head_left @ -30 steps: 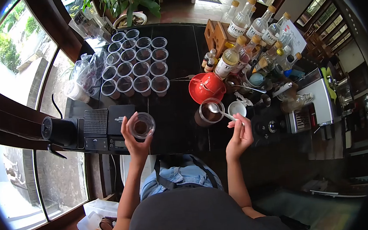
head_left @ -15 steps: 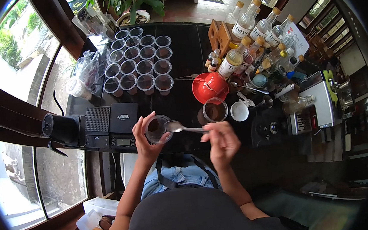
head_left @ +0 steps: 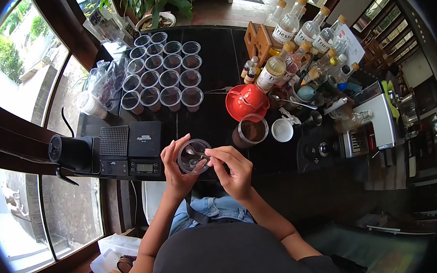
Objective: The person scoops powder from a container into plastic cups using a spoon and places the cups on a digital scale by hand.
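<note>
My left hand [head_left: 176, 171] is wrapped round a clear plastic cup [head_left: 185, 162] above the counter's front edge. My right hand [head_left: 234, 172] pinches the handle of a metal spoon [head_left: 191, 150], whose bowl is down inside that cup. How much the cup contains is hard to make out. Just beyond my right hand stands a larger clear cup [head_left: 250, 131] with dark brown powder in it. A red dripper and saucer [head_left: 246, 102] sit behind it, and a small white bowl [head_left: 282, 130] is to its right.
Several clear cups [head_left: 169, 79] stand in rows at the back left. A black scale [head_left: 145, 147] and a hand grinder [head_left: 68, 153] lie left of my hands. Labelled bottles [head_left: 286, 31] and a wooden stand [head_left: 260, 42] fill the back right, near a coffee machine [head_left: 371, 124].
My right hand has moved left, and the spoon has gone from over the cup's right rim down into the cup. My left hand still holds the cup in about the same place.
</note>
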`<state>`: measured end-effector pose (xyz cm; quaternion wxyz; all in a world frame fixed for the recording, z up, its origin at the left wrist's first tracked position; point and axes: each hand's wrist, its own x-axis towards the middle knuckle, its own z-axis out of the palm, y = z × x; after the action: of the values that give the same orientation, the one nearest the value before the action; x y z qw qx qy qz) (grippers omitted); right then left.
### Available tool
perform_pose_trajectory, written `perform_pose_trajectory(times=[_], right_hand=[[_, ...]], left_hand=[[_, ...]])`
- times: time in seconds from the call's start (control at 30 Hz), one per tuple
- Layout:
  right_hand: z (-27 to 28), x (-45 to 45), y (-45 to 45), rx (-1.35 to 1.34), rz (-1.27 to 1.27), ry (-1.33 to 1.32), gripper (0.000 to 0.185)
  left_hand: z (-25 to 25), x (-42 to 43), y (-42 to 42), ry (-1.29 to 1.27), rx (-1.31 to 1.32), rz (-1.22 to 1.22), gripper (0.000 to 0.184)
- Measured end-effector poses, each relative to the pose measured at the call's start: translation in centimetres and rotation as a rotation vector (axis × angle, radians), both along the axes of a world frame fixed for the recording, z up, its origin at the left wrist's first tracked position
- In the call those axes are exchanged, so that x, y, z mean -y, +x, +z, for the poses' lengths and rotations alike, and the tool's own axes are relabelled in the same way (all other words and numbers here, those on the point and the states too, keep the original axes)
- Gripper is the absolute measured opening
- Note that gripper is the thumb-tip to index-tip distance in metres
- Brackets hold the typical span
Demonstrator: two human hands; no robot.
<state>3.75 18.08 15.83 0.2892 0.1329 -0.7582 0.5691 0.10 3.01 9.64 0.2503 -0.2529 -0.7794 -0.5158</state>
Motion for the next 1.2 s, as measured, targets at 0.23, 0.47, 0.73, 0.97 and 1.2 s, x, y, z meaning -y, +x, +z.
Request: perform_pose_trajectory(times=[0.23, 0.47, 0.73, 0.97, 1.2], right_hand=[[-0.7, -0.4, 0.8, 0.077, 0.023, -0.14, 0.017], [0.8, -2.5, 2.3, 0.22, -0.043, -0.625, 0.019], [-0.5, -1.5, 1.7, 0.165, -0.005, -0.315, 0.017], [-0.9, -0.7, 1.3, 0.089, -0.03, -0.142, 0.017], [-0.5, -1.3, 1.5, 0.123, -0.017, -0.318, 0.018]], left_hand=[[-0.2, -0.2, 0.3, 0.003, 0.006, -0.002, 0.094], [-0.1, -0.1, 0.1, -0.053, 0.039, 0.017, 0.097], [-0.3, -1.4, 0.5, 0.024, 0.021, -0.024, 0.099], [0.1, -1.6, 0.6, 0.015, -0.002, -0.017, 0.098], [0.0, -1.2, 0.4, -0.01, 0.006, 0.01, 0.096]])
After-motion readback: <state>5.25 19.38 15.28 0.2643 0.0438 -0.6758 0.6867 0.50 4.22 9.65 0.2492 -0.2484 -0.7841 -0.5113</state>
